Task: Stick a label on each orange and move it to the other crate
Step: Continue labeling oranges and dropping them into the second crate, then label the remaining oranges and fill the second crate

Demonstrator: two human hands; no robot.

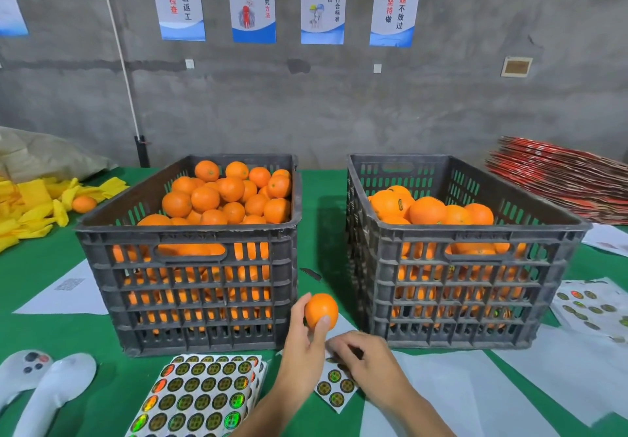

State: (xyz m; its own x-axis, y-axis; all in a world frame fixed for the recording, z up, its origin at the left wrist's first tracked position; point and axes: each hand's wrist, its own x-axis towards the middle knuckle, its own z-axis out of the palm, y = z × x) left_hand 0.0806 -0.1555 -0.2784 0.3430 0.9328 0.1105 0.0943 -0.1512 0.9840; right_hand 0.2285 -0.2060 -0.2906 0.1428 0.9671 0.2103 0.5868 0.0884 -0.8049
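Observation:
My left hand (304,344) holds an orange (321,310) up between thumb and fingers, in front of the gap between two dark plastic crates. My right hand (365,356) rests with curled fingers on a small label sheet (334,390) on the green table; its fingertips are hidden, so whether they pinch a label is unclear. The left crate (190,259) is heaped with plain oranges. In the right crate (455,266) lie oranges, some showing labels.
A stack of round-label sheets (200,399) lies near the front edge. White backing papers (475,389) and a used sheet (591,307) spread at right. Two white controllers (44,385) sit front left. Yellow foam nets (30,205) with a loose orange (84,204) lie far left; red flat cartons (564,181) far right.

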